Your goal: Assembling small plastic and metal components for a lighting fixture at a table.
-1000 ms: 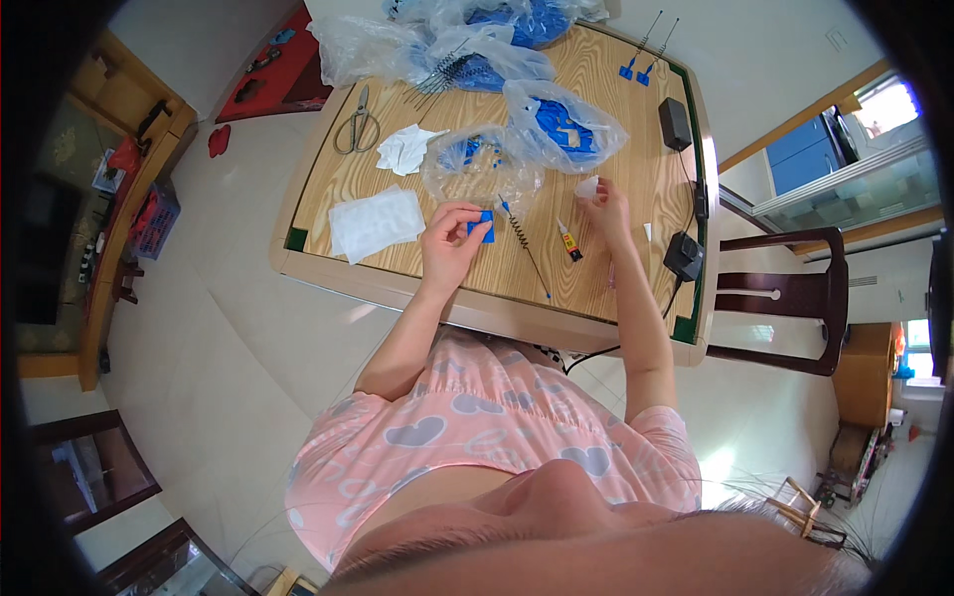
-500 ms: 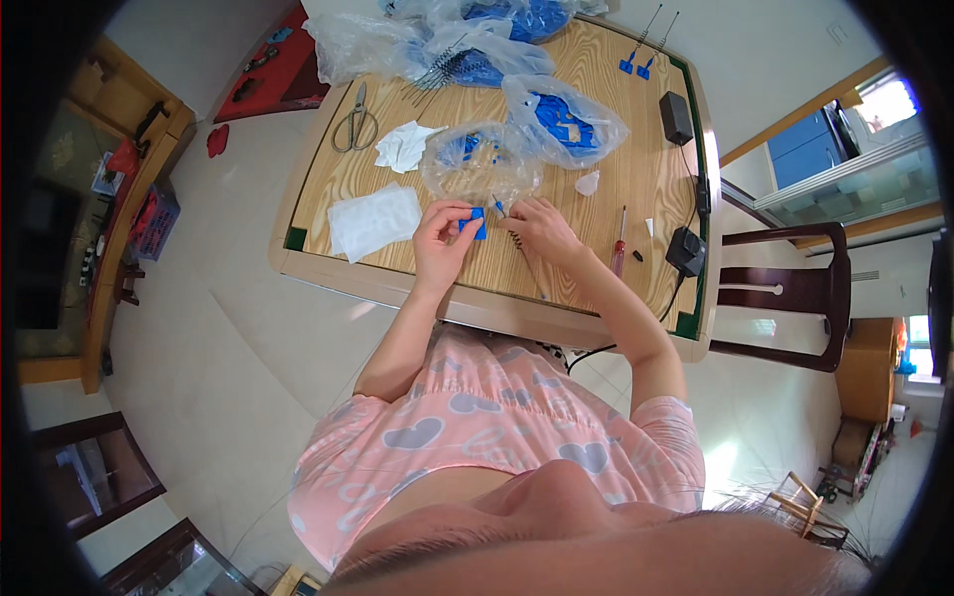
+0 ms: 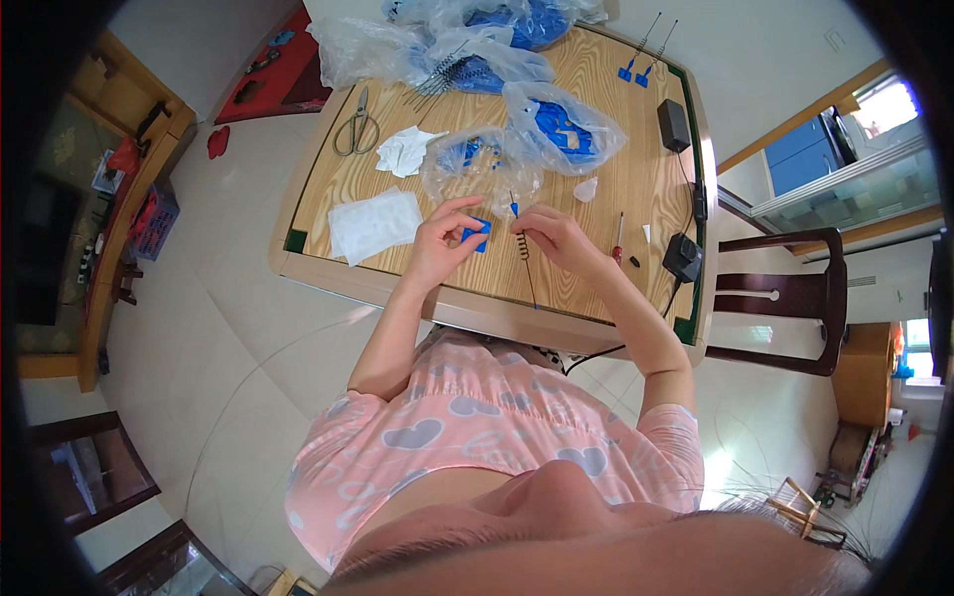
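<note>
My left hand (image 3: 437,244) has its thumb and fingers closed around a small flat blue plastic piece (image 3: 478,241), its index finger raised above it. Just right of that, my right hand (image 3: 559,238) pinches a thin dark wire with a spring-like coil (image 3: 524,248). A small blue part (image 3: 515,210) sits on the wire above my fingertips, and the wire's lower end points toward the table's near edge. A gap shows between the wire and the flat blue piece. Beyond both hands lies an opened clear plastic bag (image 3: 459,184) with blue pieces in it.
More bags of blue parts (image 3: 566,124) and a bundle of coiled wires (image 3: 447,77) lie farther back. Scissors (image 3: 357,124), white sheets (image 3: 376,224) and crumpled tissue (image 3: 405,149) are on the left. A screwdriver (image 3: 618,243) and black adapters (image 3: 684,256) with cable are right. Two blue-ended wires (image 3: 642,75) lie far right.
My right hand has shifted slightly right with the coiled wire, which now stands more upright and farther from the flat blue piece. My left index finger has lifted.
</note>
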{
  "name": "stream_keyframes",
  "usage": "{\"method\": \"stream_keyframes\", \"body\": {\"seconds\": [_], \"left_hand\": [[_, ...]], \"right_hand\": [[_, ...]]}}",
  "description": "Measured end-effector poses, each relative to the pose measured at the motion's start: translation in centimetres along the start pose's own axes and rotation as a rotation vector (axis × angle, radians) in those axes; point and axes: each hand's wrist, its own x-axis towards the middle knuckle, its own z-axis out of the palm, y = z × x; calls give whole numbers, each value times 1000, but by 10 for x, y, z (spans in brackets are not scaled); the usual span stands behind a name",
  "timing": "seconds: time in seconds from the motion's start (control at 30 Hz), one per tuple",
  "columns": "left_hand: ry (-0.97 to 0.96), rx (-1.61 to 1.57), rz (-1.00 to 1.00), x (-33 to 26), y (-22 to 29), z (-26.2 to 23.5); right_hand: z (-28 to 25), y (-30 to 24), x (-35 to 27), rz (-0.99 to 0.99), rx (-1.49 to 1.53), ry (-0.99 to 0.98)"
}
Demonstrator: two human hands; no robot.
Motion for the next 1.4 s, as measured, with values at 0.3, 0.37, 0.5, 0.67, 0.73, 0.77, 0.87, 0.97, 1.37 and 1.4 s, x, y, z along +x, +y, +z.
{"method": "stream_keyframes", "body": {"seconds": [0.3,0.37,0.5,0.67,0.73,0.77,0.87,0.97,1.37,1.4], "left_hand": [[13,-172,45,5,12,5],[42,-204,51,6,16,7],[51,-217,56,7,15,9],[102,-187,87,6,4,14],[118,-220,88,6,1,18],[136,-252,87,6,1,19],[140,-229,102,6,4,20],[150,-256,99,5,16,20],[100,-232,95,2,19,20],[102,-231,96,2,20,19]], "right_hand": [[-8,9,-3,209,333,122],[-8,11,1,137,385,191],[-9,17,1,154,535,270],[1,13,8,157,939,579],[10,5,12,181,1029,627],[15,1,14,206,1120,674],[26,-2,16,148,1363,672],[35,-6,16,223,1419,731],[38,-21,18,429,1076,716],[32,-26,19,428,1076,714]]}}
